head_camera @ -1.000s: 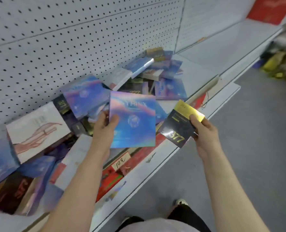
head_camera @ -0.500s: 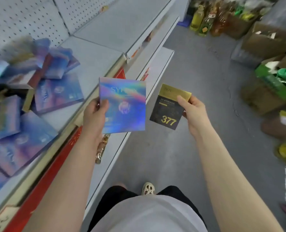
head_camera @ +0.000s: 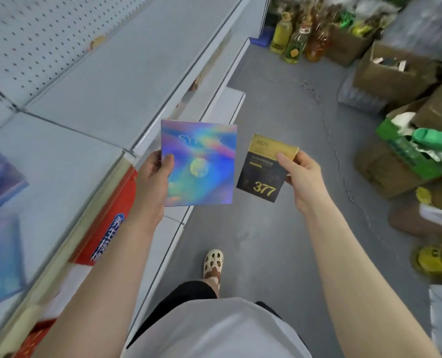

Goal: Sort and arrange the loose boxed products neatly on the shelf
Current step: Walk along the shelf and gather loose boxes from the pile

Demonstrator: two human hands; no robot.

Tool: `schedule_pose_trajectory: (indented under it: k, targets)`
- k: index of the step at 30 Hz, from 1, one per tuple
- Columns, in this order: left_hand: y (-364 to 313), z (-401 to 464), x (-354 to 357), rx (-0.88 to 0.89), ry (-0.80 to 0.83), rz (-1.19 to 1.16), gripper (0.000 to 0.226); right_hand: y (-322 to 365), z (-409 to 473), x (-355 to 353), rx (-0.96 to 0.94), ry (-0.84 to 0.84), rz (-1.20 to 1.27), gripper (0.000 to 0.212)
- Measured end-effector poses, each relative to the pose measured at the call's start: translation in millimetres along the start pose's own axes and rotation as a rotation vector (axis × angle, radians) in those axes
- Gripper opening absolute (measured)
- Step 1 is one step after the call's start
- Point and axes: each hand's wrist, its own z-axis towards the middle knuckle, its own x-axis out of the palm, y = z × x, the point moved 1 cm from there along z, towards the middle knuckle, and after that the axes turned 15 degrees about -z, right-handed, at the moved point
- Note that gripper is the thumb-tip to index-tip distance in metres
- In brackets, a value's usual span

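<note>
1. Grey aisle floor [head_camera: 279, 228] runs up the middle of the view, with white metal shelf [head_camera: 106, 81] tiers along its left side and a perforated back panel [head_camera: 33, 29] above them.
2. At the far left edge of the shelf lie blurred blue-violet boxes [head_camera: 0, 228], only partly in view; a red label strip [head_camera: 108, 218] with printed characters runs along the shelf's front edge.
3. The left hand [head_camera: 151, 182] grips a square holographic box [head_camera: 199, 164] by its left edge, thumb across the front face and fingers curled behind it. The box is held upright in the air, beside the shelf's front edge and over a lower tier.
4. The right hand [head_camera: 302, 177] pinches a smaller black-and-gold box [head_camera: 263, 171] marked "377" at its upper right corner, thumb on the gold band and fingers behind. This box hangs over the floor, tilted slightly, just beside the holographic one without touching it.
5. Against the far wall stand bottles of yellow liquid [head_camera: 292, 40].
6. Along the right side sit open cardboard cartons [head_camera: 385, 71] and a green carton [head_camera: 406, 148] stuffed with packaging.
7. Below, a foot in a cream perforated sandal [head_camera: 212, 262] rests on the floor.
</note>
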Motion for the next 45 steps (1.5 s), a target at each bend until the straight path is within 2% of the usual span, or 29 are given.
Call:
schedule_pose_trajectory:
  k: [7,13,23,30,37,42,45]
  targets:
    - [-6.9,151.1,91.1,0.022,0.008,-0.04,0.017,66.6,147.3,-10.7,-0.006,-0.047,0.008,0.025]
    - [-2.1,258.7,186.8,0.033,0.046,-0.085,0.008,108.0,280.8,-33.9,-0.02,-0.052,0.011,0.024]
    - [-5.1,431.5,301.1,0.203,-0.177,-0.06,0.01,209.1,518.5,-48.6,-0.13,0.143,-0.042,0.019]
    - [-19.8,555.1,328.8,0.262,-0.293,-0.099,0.012,287.3,663.6,-10.3,-0.196,0.275,-0.071,0.024]
    - [-36.2,690.1,348.1,0.33,-0.441,-0.157,0.008,350.1,801.4,47.3,-0.216,0.332,-0.105,0.034]
    - [-53.0,759.8,361.3,0.352,-0.525,-0.159,0.008,402.3,883.6,94.7,-0.264,0.434,-0.144,0.029]
    - [-56.9,788.5,364.6,0.36,-0.59,-0.164,0.01,431.5,933.7,133.6,-0.317,0.495,-0.19,0.016]
